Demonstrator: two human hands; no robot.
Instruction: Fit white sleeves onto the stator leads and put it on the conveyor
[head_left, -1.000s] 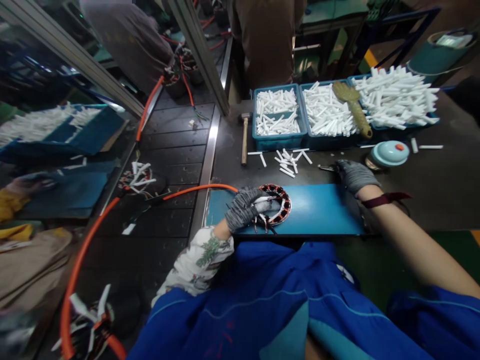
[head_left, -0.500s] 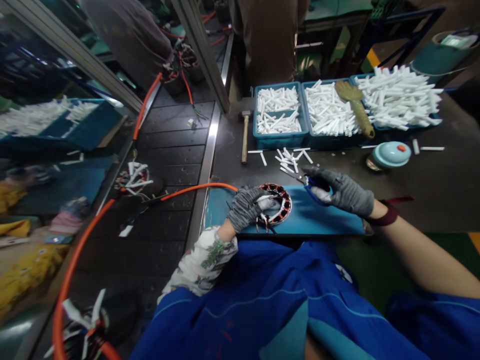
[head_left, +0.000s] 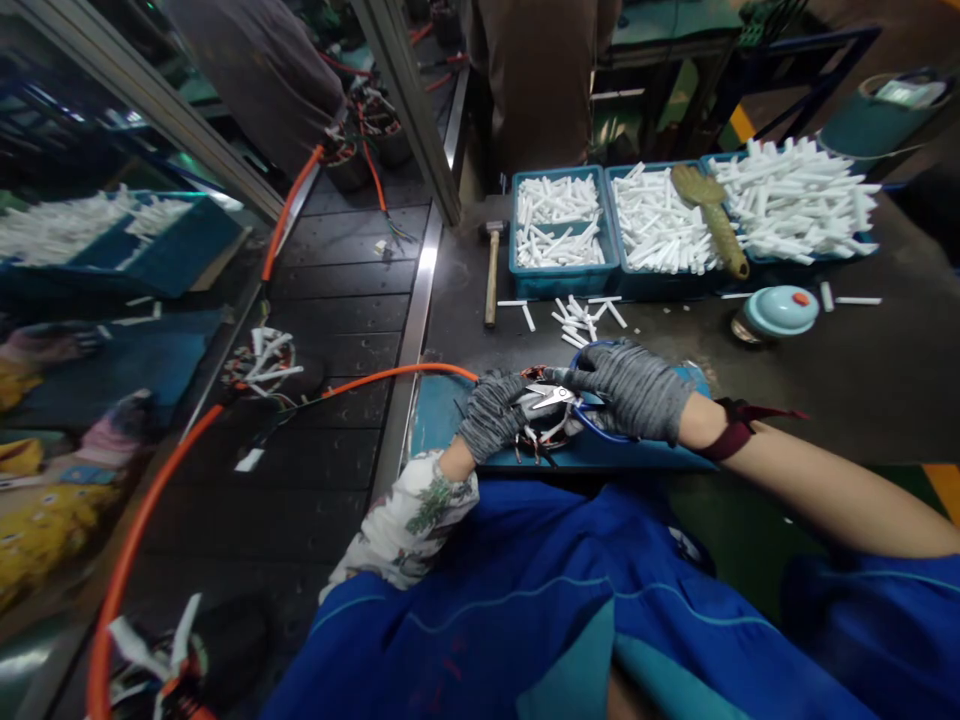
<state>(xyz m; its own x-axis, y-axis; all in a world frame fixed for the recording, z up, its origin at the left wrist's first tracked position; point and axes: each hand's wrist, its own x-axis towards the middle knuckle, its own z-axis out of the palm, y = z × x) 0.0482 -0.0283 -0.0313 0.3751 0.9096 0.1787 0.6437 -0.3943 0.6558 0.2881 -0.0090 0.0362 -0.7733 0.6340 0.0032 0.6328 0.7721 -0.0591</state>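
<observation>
A round motor stator (head_left: pixel 553 440) with copper-coloured windings and loose wire ends lies on the blue mat (head_left: pixel 435 425), mostly hidden by my hands. My left hand (head_left: pixel 491 412), in a grey glove, is closed over its left side, fingertips reaching toward the middle. My right hand (head_left: pixel 637 388), gloved too, grips blue-handled scissors (head_left: pixel 556 396). Their metal blades are spread and point left over the stator, close to my left fingertips. What lies between the blades is too small to tell. An orange cable (head_left: pixel 397 372) comes in from the left to my left hand.
Blue bins (head_left: pixel 562 283) of white tubes stand at the back, a yellowish scoop-like tool (head_left: pixel 716 225) on top. Loose tubes (head_left: pixel 577 318), a hammer (head_left: pixel 492 275) and a lidded jar (head_left: pixel 780 312) lie nearer. Left, a slatted conveyor (head_left: pixel 352 400) carries another wired stator (head_left: pixel 262 365). Co-workers are nearby.
My right hand has moved left with the scissors, bringing the blades from the mat's far edge to over the stator. My left hand has stayed about where it was.
</observation>
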